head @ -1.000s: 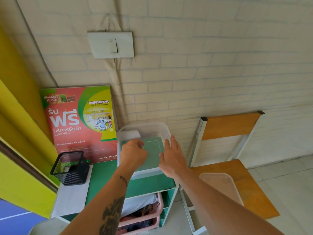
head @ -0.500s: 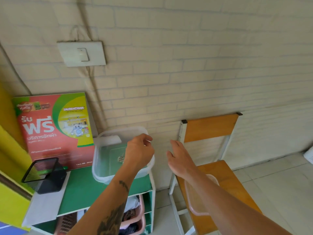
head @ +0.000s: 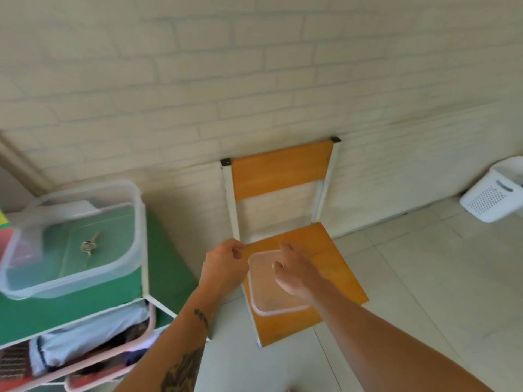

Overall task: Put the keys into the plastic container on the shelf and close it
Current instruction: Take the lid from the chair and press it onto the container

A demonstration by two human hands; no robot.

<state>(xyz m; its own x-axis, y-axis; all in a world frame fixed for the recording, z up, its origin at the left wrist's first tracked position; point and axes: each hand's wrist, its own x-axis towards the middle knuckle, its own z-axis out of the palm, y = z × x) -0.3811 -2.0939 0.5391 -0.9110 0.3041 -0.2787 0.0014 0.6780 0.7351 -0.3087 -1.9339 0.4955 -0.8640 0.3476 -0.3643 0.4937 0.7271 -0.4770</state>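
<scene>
The keys [head: 89, 248] already lie on the floor of the clear plastic container [head: 133, 241], roughly at its middle, so the first part of the task looks done; what remains, as far as can be judged, is the closing. The container stands open on the green top of the shelf [head: 70, 312], close to that top's right edge and near its back, with nothing covering its mouth. Its lid [head: 271, 299], clear with a pinkish rim, lies flat on the orange seat of a chair [head: 336, 273] just to the right of the shelf, toward the seat's left edge. Both hands hover over that lid. The right hand [head: 294, 274] has its fingers spread and slightly curled, reaching down at the lid's far part; whether they touch it cannot be told. The left hand [head: 225, 265] is at the lid's far left corner with its fingers curled in loosely toward the thumb, and no clear pinch on the rim shows. The lid therefore seems not yet lifted, and it has to be carried left to the container and pressed down all round. The shelf is a low unit with a white frame, holding a pink basket [head: 124, 349] of cloth below its top. Behind stands a pale brick wall; the floor is pale tile, and a white perforated basket [head: 492, 199] sits by the wall at far right.
</scene>
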